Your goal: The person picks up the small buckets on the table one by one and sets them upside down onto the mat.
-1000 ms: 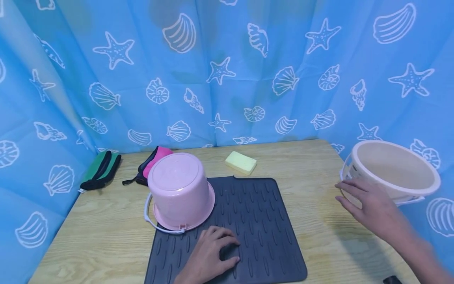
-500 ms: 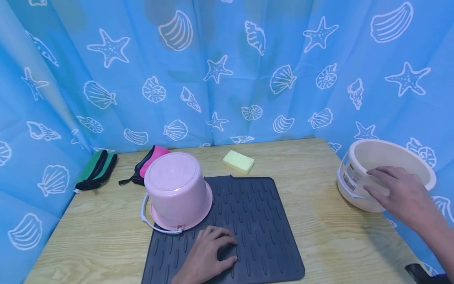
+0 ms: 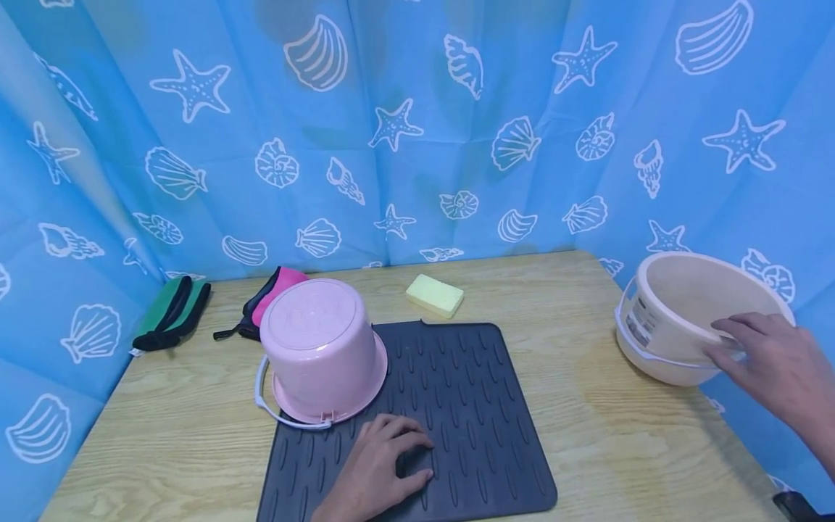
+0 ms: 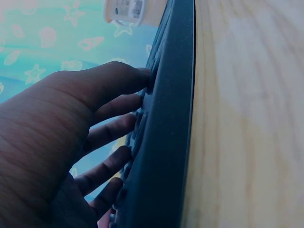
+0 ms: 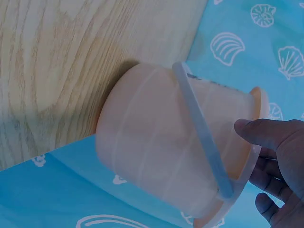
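Note:
My left hand [image 3: 381, 467] rests on the dark ribbed mat [image 3: 476, 420], its relaxed, slightly bent fingers touching the surface. In the left wrist view those fingertips [image 4: 142, 78] lie along the mat's edge. At the right, my right hand [image 3: 776, 362] is at the near rim of an upright cream bucket [image 3: 678, 319]. The right wrist view has the thumb [image 5: 249, 130] over the bucket's outer wall just below the rim, the other fingers beyond the rim and spread apart. A grey-white handle [image 5: 204, 128] hangs down the bucket's side. To the left, a pink bucket [image 3: 313, 348] stands upside down, overlapping the mat's corner.
A yellow sponge [image 3: 435, 295] lies behind the mat. A pink-and-black cloth item [image 3: 280, 290] and a green-and-black one [image 3: 171, 312] lie at the back left. The cream bucket stands by the wooden table's [image 3: 607, 449] right edge; a blue shell-patterned curtain [image 3: 404, 181] surrounds it.
My right hand has moved right, from in front of the cream bucket's left side to its near rim. My left hand stays on the mat. The view has shifted slightly.

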Tool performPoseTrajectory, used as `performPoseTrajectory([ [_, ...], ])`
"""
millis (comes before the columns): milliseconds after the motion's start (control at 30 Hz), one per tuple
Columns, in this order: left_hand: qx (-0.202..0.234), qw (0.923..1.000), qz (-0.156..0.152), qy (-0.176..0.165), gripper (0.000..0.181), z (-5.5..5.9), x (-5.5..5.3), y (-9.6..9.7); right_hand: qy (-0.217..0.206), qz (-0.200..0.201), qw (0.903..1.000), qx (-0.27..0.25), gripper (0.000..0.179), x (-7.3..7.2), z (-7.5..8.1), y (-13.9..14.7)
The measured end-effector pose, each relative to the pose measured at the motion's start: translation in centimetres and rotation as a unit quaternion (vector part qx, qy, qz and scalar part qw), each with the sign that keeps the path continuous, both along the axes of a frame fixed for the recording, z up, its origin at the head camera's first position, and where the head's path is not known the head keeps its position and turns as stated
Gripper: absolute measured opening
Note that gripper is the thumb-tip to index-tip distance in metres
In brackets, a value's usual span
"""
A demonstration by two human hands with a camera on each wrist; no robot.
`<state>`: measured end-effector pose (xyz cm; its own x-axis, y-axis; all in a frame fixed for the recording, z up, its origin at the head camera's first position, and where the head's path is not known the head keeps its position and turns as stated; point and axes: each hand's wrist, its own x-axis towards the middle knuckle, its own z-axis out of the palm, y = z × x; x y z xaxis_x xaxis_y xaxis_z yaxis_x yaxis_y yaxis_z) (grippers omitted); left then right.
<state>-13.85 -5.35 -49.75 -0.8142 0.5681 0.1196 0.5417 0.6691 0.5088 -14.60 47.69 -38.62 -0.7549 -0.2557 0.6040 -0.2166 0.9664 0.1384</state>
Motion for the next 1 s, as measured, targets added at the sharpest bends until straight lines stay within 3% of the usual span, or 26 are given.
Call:
performPoseTrajectory([
  [33,-0.001,1.0000,0.000,0.001,0.023,0.0,0.0,0.0,0.005,0.003,1.0000,0.002,0.080,0.0,0.0,0.2],
  [133,-0.002,1.0000,0.002,0.004,0.023,0.0,0.0,0.0,0.000,0.001,1.0000,0.000,0.034,0.1,-0.2,0.3],
  [167,-0.003,1.0000,0.002,0.006,0.023,-0.1,0.0,-0.1,-0.004,0.000,1.0000,-0.003,0.028,0.1,-0.3,0.3],
  [600,-0.011,0.9999,0.003,0.005,0.023,0.0,0.0,0.0,0.013,-0.010,0.9995,-0.026,0.032,0.5,-0.5,-0.7],
  [700,-0.005,0.9999,0.001,0.015,0.023,-0.1,0.0,0.0,0.019,-0.008,0.9992,-0.034,0.022,0.4,-0.3,-0.9],
  [733,-0.004,0.9998,0.001,0.017,0.023,-0.2,-0.1,0.0,0.022,-0.005,0.9990,-0.037,0.027,0.4,-0.3,-1.0],
  [867,-0.002,0.9998,-0.002,0.021,0.023,-0.3,-0.1,0.0,0.028,-0.003,0.9982,-0.052,0.077,0.3,0.0,-1.5],
  [900,-0.002,0.9998,-0.002,0.020,0.023,-0.3,-0.1,0.0,0.030,-0.003,0.9980,-0.056,0.077,0.3,0.1,-1.7],
  [1000,-0.002,0.9999,-0.002,0.015,0.023,-0.3,-0.1,-0.1,0.024,-0.011,0.9971,-0.072,0.033,0.3,0.3,-2.4],
])
